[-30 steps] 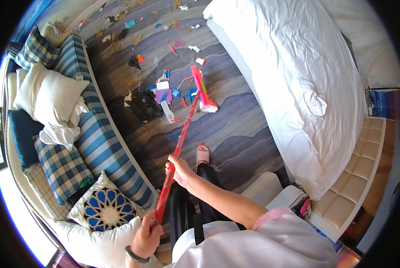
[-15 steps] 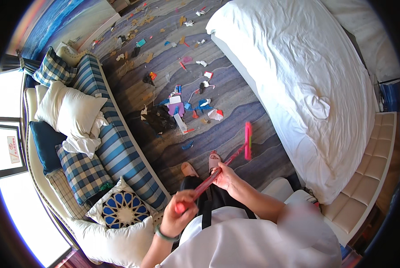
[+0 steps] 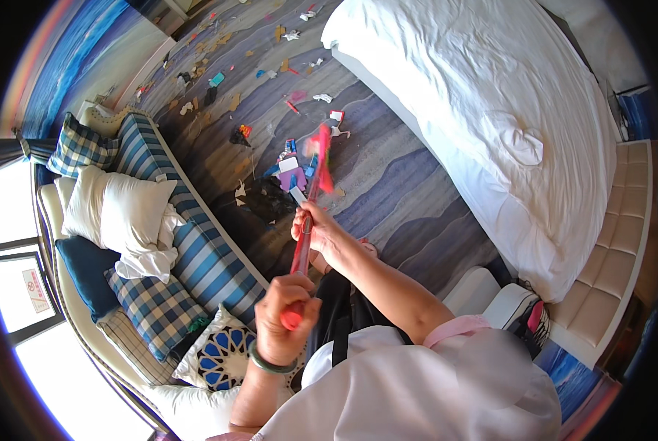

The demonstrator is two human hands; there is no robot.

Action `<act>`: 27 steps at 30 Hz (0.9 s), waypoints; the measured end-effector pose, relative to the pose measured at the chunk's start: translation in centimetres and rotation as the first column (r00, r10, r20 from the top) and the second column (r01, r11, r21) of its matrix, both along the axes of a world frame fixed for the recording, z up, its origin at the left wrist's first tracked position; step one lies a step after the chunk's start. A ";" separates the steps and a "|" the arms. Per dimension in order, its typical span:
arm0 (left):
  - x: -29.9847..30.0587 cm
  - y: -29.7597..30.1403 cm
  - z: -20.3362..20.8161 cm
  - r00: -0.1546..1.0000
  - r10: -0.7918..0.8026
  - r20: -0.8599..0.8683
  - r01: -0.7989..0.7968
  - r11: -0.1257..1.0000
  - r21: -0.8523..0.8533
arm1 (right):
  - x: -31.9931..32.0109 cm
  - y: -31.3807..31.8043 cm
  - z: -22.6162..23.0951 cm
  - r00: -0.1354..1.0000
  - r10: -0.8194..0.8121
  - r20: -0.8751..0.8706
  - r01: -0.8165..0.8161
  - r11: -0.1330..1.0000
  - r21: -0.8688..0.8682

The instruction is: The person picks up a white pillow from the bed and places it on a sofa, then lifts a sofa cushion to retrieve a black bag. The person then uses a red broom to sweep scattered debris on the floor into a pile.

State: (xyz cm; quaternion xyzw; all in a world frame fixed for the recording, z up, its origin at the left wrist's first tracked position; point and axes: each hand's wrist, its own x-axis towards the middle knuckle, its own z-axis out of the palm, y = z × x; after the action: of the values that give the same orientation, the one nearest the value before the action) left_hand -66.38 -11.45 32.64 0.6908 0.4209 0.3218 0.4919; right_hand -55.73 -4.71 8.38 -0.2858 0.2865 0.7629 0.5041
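Head view shows the red broom (image 3: 300, 257) pointing forward; the left hand (image 3: 279, 323) has its fingers (image 3: 288, 287) closed around the end of the handle (image 3: 313, 192), the right hand (image 3: 320, 234) is wrapped farther along it, spaced apart probably for leverage; the blurred head (image 3: 322, 151) is near litter (image 3: 293, 179) on the floor (image 3: 402, 206).

Between the bed (image 3: 476, 140) and the litter pile (image 3: 292, 178) there is a strip of floor (image 3: 391, 173) good for passing; on the left side, the sofa (image 3: 215, 250) (long, striped) blocks the way.
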 end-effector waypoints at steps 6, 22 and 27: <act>-1.7 0.0 1.8 0.994 -0.104 -0.031 0.106 0.993 0.042 | 1.3 -1.7 3.3 0.998 0.015 0.061 -0.016 0.999 0.029; -0.1 0.3 -9.2 0.949 0.215 0.229 -0.079 0.870 -0.487 | 4.4 -9.8 -7.5 0.955 0.045 0.293 0.070 0.927 -0.369; -2.3 0.5 -2.7 0.985 0.161 0.069 -0.128 0.929 -0.349 | -0.6 -2.1 -4.0 0.990 0.011 0.141 0.016 0.982 -0.190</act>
State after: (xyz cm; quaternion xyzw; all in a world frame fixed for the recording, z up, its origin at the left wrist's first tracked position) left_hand -68.64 -10.95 29.92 0.5454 0.4960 0.3119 0.5994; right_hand -56.37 -6.84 4.38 -0.3856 0.3222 0.7094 0.4943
